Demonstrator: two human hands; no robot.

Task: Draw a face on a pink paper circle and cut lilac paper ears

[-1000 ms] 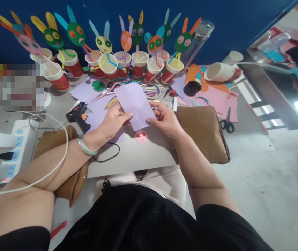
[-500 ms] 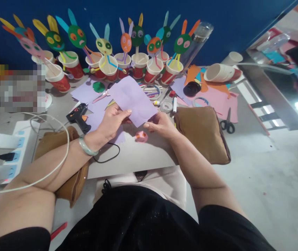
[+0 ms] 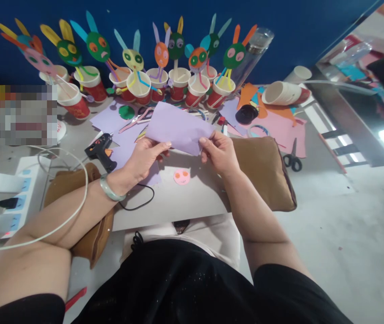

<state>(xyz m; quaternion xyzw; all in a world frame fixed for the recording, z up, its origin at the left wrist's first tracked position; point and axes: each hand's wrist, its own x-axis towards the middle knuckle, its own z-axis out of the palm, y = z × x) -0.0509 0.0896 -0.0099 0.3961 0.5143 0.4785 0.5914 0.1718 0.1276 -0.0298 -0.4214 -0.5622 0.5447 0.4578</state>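
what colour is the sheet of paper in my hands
The sheet is light purple, a plain lilac; it shows best in the head view.

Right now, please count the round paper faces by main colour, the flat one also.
Green paper faces with long ears: 5
Orange paper faces, one partly purple: 2
Pink long-eared paper face and pink earless paper face lying flat: 2
Pale yellow paper face: 1
Blue paper face, partly hidden: 1
Total: 11
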